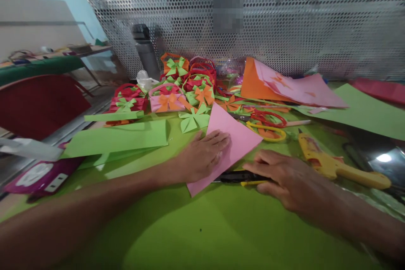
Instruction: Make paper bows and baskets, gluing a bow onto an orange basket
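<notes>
My left hand [202, 154] lies flat, fingers stretched, on a pink paper sheet [236, 137] in the middle of the green table [196, 228]. My right hand [284, 177] rests just right of the sheet, fingers curled onto a black and yellow utility knife [236, 177] that lies along the sheet's lower right edge. Part of the knife is hidden under that hand.
Folded green sheets [117, 139] lie to the left. Small paper baskets with bows [177, 88] crowd the back. Scissors [267, 126] and a yellow glue gun [335, 164] lie to the right, with pink and orange sheets [284, 86] behind. A perforated metal screen [284, 17] closes the back.
</notes>
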A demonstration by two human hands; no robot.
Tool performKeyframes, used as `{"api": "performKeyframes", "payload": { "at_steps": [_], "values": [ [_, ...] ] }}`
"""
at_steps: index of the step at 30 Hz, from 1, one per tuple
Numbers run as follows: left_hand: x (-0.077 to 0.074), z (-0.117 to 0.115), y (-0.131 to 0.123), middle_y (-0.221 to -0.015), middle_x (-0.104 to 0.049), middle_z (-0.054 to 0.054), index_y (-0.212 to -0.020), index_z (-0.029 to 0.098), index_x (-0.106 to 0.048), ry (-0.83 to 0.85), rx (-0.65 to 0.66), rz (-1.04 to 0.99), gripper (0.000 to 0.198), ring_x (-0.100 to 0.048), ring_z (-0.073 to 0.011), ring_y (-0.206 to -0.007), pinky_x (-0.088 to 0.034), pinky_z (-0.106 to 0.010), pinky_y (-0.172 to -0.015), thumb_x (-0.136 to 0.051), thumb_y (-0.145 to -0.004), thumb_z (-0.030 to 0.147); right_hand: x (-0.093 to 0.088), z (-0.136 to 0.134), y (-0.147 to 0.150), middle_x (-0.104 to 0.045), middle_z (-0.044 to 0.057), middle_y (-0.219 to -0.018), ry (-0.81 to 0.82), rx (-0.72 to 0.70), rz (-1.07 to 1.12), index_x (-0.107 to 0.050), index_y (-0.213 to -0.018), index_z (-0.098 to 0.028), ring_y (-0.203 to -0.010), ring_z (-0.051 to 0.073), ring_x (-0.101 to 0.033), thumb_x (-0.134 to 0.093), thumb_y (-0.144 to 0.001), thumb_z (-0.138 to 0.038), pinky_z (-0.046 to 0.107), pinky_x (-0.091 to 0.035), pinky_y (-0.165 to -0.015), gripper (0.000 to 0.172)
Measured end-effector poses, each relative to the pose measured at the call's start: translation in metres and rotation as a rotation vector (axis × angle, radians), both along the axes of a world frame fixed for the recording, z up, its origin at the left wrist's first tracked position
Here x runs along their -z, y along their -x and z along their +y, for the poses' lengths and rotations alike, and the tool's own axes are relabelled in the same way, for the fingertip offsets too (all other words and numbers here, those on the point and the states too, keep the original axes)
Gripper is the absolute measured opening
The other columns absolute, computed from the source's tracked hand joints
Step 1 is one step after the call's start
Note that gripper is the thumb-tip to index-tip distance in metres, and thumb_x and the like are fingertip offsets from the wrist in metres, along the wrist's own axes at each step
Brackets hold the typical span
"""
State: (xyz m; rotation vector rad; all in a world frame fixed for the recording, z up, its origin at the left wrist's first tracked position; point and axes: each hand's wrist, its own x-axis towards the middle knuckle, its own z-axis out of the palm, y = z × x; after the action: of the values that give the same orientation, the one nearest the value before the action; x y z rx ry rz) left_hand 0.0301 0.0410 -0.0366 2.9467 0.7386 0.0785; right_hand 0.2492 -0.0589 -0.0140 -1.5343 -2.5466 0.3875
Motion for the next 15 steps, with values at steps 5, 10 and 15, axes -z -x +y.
{"api": "performKeyframes", "payload": {
  "at_steps": [5,10,15],
  "values": [
    [0.002,0.0,0.001,-0.152,-0.026,-0.01,-0.144,0.013,-0.024,-0.019,0.015,0.005,0.05,-0.021,-0.0251,-0.139,-0.02,-0.051,-0.107,-0.02,-0.097,0.028,-0.002,-0.001,0.0,-0.057,0.008,-0.094,0.083,0.005,-0.069,-0.061,-0.114,-0.021,-0.086,0.024,-0.057,-0.056,-0.081,-0.012,0.04,-0.047,-0.072,0.034],
    [0.006,0.001,0.001,-0.151,-0.028,-0.009,-0.144,0.013,-0.024,-0.057,0.019,-0.019,0.049,-0.022,-0.0245,-0.138,-0.02,-0.048,-0.108,-0.019,-0.097,0.028,-0.008,0.0,0.009,-0.056,0.007,-0.092,0.14,0.018,-0.086,-0.061,-0.114,-0.021,-0.086,0.024,-0.057,-0.058,-0.082,-0.014,0.039,-0.046,-0.072,0.033],
    [0.007,0.001,0.0,-0.15,-0.029,-0.01,-0.144,0.012,-0.023,-0.086,0.028,-0.018,0.049,-0.023,-0.0239,-0.138,-0.021,-0.048,-0.107,-0.021,-0.097,0.026,-0.005,-0.005,0.016,-0.055,0.006,-0.091,0.144,0.003,-0.082,-0.062,-0.112,-0.022,-0.083,0.022,-0.058,-0.058,-0.081,-0.014,0.037,-0.045,-0.068,0.032]
  ]
}}
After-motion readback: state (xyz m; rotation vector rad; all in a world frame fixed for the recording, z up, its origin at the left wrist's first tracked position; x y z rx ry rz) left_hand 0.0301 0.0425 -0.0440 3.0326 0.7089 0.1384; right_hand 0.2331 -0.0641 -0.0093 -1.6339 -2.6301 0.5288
